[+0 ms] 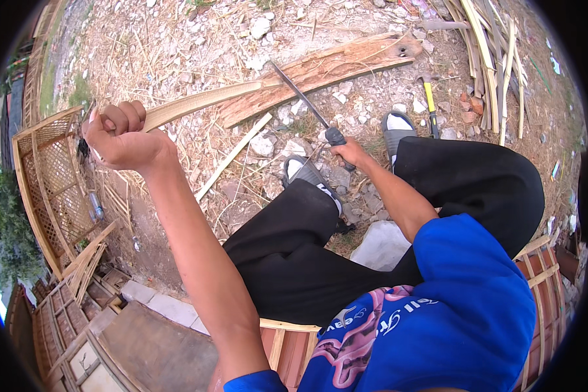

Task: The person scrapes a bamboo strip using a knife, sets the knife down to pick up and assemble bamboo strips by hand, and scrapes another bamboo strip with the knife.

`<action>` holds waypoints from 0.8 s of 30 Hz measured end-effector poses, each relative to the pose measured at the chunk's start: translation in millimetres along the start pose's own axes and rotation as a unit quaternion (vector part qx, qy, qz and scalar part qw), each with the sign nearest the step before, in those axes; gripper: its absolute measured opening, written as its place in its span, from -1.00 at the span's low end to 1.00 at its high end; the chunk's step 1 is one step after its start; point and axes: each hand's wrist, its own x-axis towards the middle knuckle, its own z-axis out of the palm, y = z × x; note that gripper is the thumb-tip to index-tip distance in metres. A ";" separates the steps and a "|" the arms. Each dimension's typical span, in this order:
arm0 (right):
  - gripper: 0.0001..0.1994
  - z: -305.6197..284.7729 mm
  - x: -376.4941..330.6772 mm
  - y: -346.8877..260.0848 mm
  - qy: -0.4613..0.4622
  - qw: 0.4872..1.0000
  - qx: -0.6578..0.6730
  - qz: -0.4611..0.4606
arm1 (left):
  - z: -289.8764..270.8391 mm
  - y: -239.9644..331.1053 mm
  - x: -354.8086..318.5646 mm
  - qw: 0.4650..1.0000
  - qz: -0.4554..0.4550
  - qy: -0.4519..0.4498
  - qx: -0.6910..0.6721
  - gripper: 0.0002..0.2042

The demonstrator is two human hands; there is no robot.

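My left hand [119,138], raised at the left, is closed round one end of a long pale bamboo strip [193,103]. The strip slopes away to the right, and its far end meets a weathered wooden plank [336,62] on the ground. In my right hand [354,153], low between my feet, is the dark handle of a long knife [307,104]. Its narrow blade points up and left, crossing the strip near the plank. Whether the edge is cutting into the strip cannot be made out.
A yellow-handled hammer [429,104] lies right of my feet. Several wood strips [492,72] are piled at the far right. A loose strip [234,157] lies on the stony ground. Lattice panels [53,189] stand at the left; a pale stone block [380,247] sits beneath my legs.
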 end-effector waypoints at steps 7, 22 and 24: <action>-0.84 34.2 -26.3 -24.1 -0.015 0.995 0.092 -0.028 | -2.0 4.0 -1.6 0.999 -0.023 -0.018 -0.018 -0.71; -0.67 88.7 -99.0 -183.2 -0.081 0.915 0.049 -0.392 | 29.5 8.8 -25.0 0.993 0.013 0.090 0.075 -0.61; -0.69 84.3 -82.2 -166.2 -0.060 0.927 0.021 -0.369 | 30.8 9.4 -25.1 0.993 0.012 0.087 0.078 -0.61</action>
